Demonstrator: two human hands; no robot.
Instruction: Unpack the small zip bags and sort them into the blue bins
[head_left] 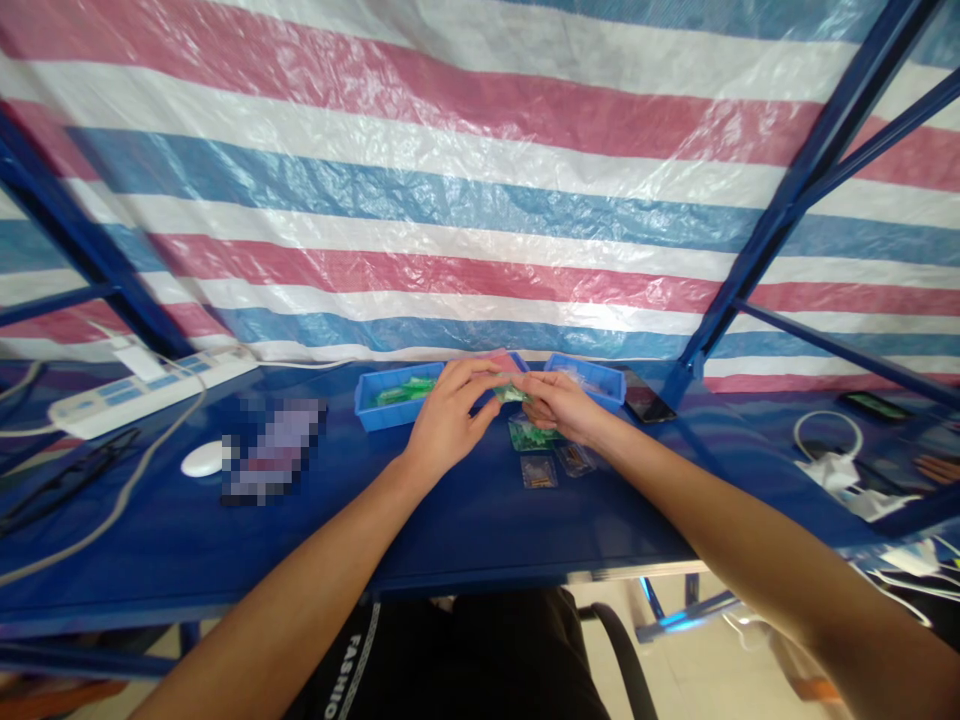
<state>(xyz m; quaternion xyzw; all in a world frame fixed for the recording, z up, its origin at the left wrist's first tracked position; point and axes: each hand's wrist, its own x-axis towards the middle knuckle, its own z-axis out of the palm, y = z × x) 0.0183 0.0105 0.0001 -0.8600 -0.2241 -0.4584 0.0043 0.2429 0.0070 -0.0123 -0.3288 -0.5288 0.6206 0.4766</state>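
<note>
My left hand point(450, 412) and my right hand point(559, 402) meet above the middle of the desk. Between their fingertips is a small clear plastic bag point(511, 394) with green contents. The right fingers pinch it, while the left thumb and forefinger close on its other side. Below the right hand lie another bag of green pieces point(531, 434), a small bag of brass-coloured parts point(539, 472) and a further clear bag point(576, 460). A blue bin point(397, 413) holding green packets stands left of my hands. The pink bin contents point(491, 360) behind my fingers are partly hidden.
Another blue bin point(611, 388) with clear bags stands behind my right hand, beside a phone point(646, 395). Leftward are a power strip point(161, 390), a white round object point(204, 459), a pixelated item point(277, 450) and cables. White chargers point(832, 470) lie to the right.
</note>
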